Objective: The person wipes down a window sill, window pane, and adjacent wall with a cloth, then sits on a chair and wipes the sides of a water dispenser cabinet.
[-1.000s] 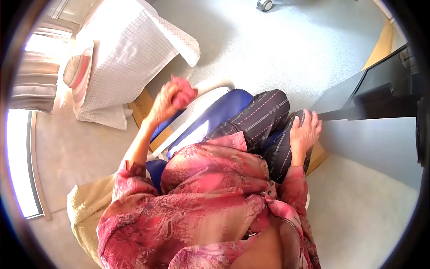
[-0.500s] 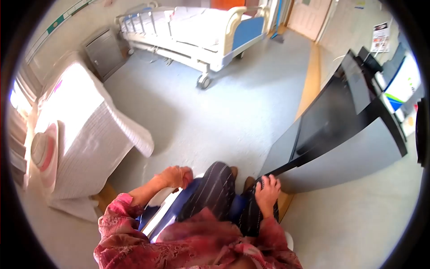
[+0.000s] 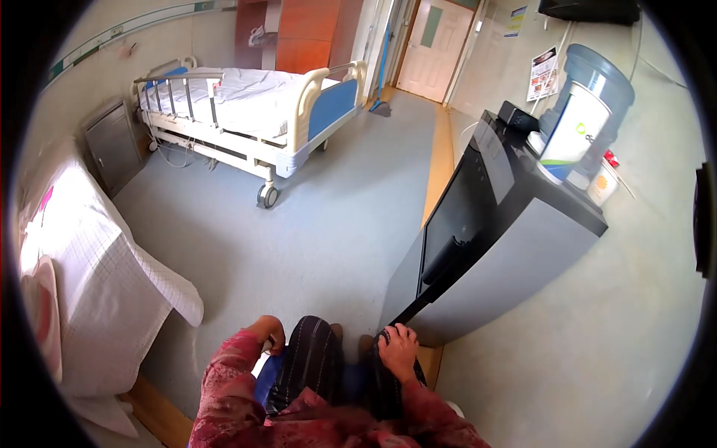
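My right hand point(image 3: 398, 349) rests on the knee of my dark striped trousers point(image 3: 305, 364), its fingers spread over the cloth and nothing held. On the other side, my left hand point(image 3: 269, 334) hangs bent at the wrist beside my other knee, near the white and blue edge of the seat point(image 3: 267, 379). The fingers of that hand point down and are mostly hidden, so their grip cannot be made out. Red patterned sleeves cover both arms.
A hospital bed point(image 3: 254, 101) on wheels stands ahead at the left. Close on the right is a black and grey water dispenser point(image 3: 515, 261) with a bottle point(image 3: 590, 112). White cloth point(image 3: 104, 276) drapes at the left, beside a hat point(image 3: 46, 321). A door point(image 3: 435, 52) is at the back.
The view has tilted up and turned right, bringing in more of the door and water bottle. My left hand has drawn in closer to the knee; my right hand stays on the other knee.
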`<act>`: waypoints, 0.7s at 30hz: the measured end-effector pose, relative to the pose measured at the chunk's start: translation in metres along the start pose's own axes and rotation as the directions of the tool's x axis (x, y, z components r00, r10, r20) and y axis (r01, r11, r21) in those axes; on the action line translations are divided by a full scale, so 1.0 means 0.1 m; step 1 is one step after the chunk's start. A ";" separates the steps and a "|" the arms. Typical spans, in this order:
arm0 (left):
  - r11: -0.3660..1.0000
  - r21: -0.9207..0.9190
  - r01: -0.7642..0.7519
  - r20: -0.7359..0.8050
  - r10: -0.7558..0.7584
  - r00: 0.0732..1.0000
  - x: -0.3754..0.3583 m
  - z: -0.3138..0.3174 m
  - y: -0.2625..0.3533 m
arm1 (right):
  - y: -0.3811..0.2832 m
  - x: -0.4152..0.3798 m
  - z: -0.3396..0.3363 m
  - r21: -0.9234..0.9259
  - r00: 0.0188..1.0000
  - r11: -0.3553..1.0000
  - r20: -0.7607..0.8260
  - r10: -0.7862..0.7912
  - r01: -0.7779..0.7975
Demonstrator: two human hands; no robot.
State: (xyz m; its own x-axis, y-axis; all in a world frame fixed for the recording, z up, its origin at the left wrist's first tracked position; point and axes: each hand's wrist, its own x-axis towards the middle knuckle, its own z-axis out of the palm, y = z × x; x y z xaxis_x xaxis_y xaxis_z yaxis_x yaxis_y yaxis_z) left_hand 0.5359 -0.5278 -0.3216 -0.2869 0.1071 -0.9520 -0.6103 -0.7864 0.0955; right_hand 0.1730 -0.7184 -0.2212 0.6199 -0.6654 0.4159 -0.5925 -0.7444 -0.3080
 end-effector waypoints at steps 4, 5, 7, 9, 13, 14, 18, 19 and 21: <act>0.994 -0.107 -0.013 -0.401 -0.031 0.916 -0.34 0.41 0.04 | -0.02 0.02 -0.04 -0.003 1.000 1.000 -0.004 0.019 -0.019; 0.986 -0.160 -0.043 -0.444 -0.033 0.895 -0.14 0.37 -0.10 | -0.01 -0.02 -0.06 -0.015 0.999 1.000 0.018 0.027 -0.027; 0.932 -0.209 -0.297 -0.704 0.067 0.707 -1.40 1.37 0.28 | -0.01 -0.05 -0.08 -0.001 1.000 1.000 0.004 0.024 -0.024; 0.569 -0.269 -0.777 -0.865 0.212 0.455 -1.12 1.55 -0.15 | -0.04 -0.07 -0.15 0.004 1.000 1.000 0.022 0.020 -0.020; 0.402 0.350 -0.846 -0.683 0.727 0.063 -1.02 1.54 -0.74 | -0.04 -0.09 -0.09 -0.104 0.993 0.994 0.114 0.040 -0.028; 0.214 0.262 -0.941 -0.678 0.735 -0.021 -1.05 1.74 -0.88 | -0.03 -0.09 -0.04 -0.134 0.995 0.991 0.090 0.035 -0.023; 0.674 0.503 -0.541 -0.842 0.524 -0.129 -1.58 3.19 -1.08 | 0.03 -0.06 0.07 -0.239 0.950 0.971 0.305 0.069 0.006; 0.794 0.439 -0.419 -0.897 0.413 -0.157 -1.47 3.44 -1.21 | 0.25 -0.15 0.37 -0.256 0.987 0.965 0.163 -0.018 0.060; 0.724 0.345 -0.598 -0.937 0.299 -0.179 -1.18 3.89 -1.62 | 0.38 -0.17 0.57 -0.226 0.984 0.962 0.128 -0.124 0.151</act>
State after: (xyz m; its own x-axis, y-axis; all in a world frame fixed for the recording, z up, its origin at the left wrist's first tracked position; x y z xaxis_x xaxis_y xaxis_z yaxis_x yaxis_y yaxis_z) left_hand 0.3814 -0.1768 -0.1114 0.5614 -0.8243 -0.0739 -0.5247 -0.4235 0.7385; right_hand 0.1699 -0.7383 -0.2887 0.7492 -0.5697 0.3378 -0.5932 -0.8040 -0.0403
